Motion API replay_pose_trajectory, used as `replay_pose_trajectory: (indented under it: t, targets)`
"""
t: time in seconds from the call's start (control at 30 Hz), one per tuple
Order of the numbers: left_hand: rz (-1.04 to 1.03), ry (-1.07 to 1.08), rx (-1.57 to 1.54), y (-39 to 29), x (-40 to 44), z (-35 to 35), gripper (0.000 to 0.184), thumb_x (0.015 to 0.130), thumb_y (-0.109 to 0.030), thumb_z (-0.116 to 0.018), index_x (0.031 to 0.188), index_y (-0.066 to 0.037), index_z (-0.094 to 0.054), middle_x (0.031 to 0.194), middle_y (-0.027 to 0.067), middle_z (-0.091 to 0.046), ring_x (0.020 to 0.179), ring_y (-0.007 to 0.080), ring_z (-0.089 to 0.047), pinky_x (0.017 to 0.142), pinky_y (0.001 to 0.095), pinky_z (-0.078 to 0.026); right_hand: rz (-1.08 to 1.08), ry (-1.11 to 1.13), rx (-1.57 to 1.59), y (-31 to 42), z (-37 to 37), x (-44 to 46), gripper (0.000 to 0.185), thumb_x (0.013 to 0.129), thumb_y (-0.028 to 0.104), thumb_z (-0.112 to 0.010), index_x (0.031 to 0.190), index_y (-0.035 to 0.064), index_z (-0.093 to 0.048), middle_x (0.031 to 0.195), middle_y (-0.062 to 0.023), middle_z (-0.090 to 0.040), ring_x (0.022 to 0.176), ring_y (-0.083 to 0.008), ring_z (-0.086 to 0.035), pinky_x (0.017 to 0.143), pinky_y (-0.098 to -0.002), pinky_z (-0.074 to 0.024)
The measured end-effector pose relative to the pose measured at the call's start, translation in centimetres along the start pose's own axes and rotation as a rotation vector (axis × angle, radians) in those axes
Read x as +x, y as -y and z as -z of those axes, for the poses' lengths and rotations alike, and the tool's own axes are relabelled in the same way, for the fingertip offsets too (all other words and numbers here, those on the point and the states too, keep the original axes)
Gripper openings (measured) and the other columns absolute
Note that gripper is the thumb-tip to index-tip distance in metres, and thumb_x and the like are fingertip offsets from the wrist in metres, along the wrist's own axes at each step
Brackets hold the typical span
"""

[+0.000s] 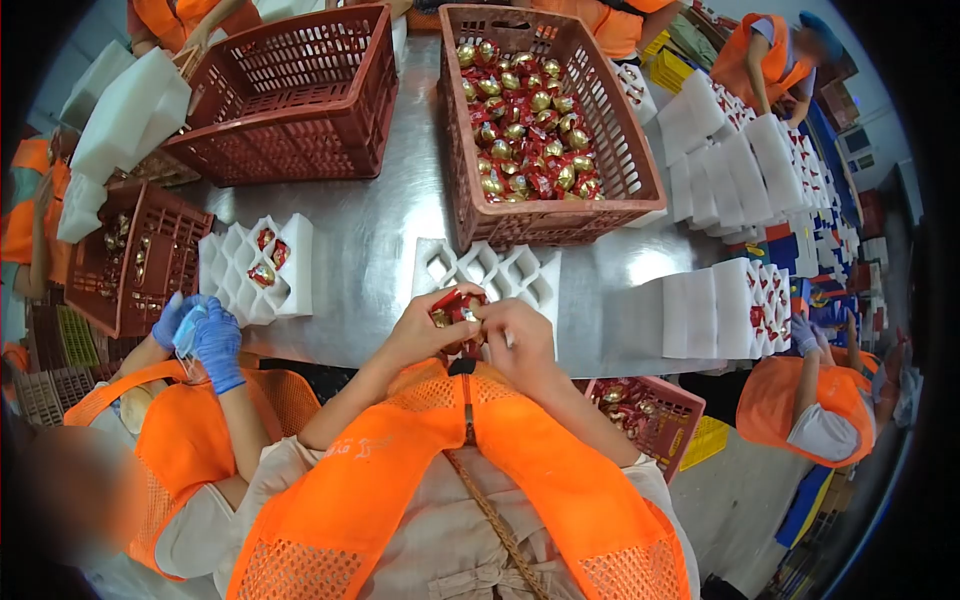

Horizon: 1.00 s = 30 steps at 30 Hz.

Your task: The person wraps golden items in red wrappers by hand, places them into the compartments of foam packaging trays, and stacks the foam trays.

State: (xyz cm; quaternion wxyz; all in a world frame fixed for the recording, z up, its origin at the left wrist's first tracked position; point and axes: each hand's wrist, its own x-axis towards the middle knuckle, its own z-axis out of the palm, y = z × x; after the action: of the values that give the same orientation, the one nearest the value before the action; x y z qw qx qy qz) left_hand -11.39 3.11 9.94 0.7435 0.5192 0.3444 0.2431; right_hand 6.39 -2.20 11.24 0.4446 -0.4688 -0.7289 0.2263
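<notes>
My left hand (427, 328) and my right hand (520, 335) meet close to my chest, at the near edge of the metal table. Between them is a red and gold foil-wrapped piece (457, 311), round in outline and partly covered by my fingers. Fingers of both hands are closed on its wrapper. Just beyond my hands lies a white foam tray (545, 268) with rounded pockets; the front part is hidden. Behind that tray stands a brown-red plastic crate (560, 212) holding many similar foil-wrapped pieces (530, 120).
Another brown-red crate (290, 148) stands at the back left. A foam tray (300, 265) with a few wrapped pieces sits left, near a gloved co-worker (215, 345). Stacked foam trays (690, 315) line the right side. A low crate (690, 420) is by my right elbow.
</notes>
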Motion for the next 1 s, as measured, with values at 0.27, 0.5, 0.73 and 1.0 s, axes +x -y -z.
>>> replay_pose_trajectory:
  t: [0.27, 0.5, 0.73, 1.0]
  targets:
    - [-0.204, -0.266, -0.077, 1.2, 1.0, -2.8, 0.039, 0.079, -0.011, -0.071, 0.113, -0.003, -0.053, 0.096, 0.0047, -0.062, 0.087, 0.0099, -0.059, 0.075, 0.0223, -0.047, -0.292, -0.195, 0.268, 2.1, -1.4, -0.8, 0.064, 0.068, -0.001, -0.071, 0.127, 0.0012, -0.045, 0.118, -0.0144, -0.053, 0.113, -0.0287, -0.046, 0.094, -0.0371, -0.0387]
    - [0.091, -0.127, -0.171, 3.1, 0.7, -1.8, 0.041, 0.08, -0.011, -0.069, 0.116, -0.003, -0.051, 0.085, 0.0041, -0.061, 0.076, 0.0125, -0.061, 0.067, 0.0256, -0.05, -0.537, -0.257, 0.507, -3.1, 1.3, -4.0, 0.041, 0.076, -0.006, -0.061, 0.115, 0.0006, -0.051, 0.115, -0.013, -0.057, 0.105, -0.0216, -0.055, 0.089, -0.0335, -0.0447]
    - [0.242, -0.448, -0.531, 6.8, 1.4, 1.6, 0.027, 0.081, -0.01, -0.066, 0.104, 0.0, -0.056, 0.086, 0.0078, -0.061, 0.077, 0.017, -0.062, 0.067, 0.0295, -0.052, -0.552, 0.278, -0.338, -8.8, 5.2, -2.4, 0.023, 0.081, -0.002, -0.055, 0.104, 0.0008, -0.053, 0.098, -0.0181, -0.059, 0.096, -0.0328, -0.055, 0.085, -0.0382, -0.0452]
    - [0.153, -0.406, -0.511, 9.1, 1.9, 1.6, 0.023, 0.08, -0.014, -0.066, 0.099, -0.004, -0.056, 0.087, 0.0063, -0.063, 0.078, 0.0181, -0.064, 0.069, 0.033, -0.053, -0.328, -0.005, -0.499, -8.2, 3.1, -0.6, 0.02, 0.07, 0.004, -0.064, 0.089, -0.0006, -0.059, 0.093, -0.0222, -0.051, 0.084, -0.0402, -0.051, 0.073, -0.0412, -0.0438]
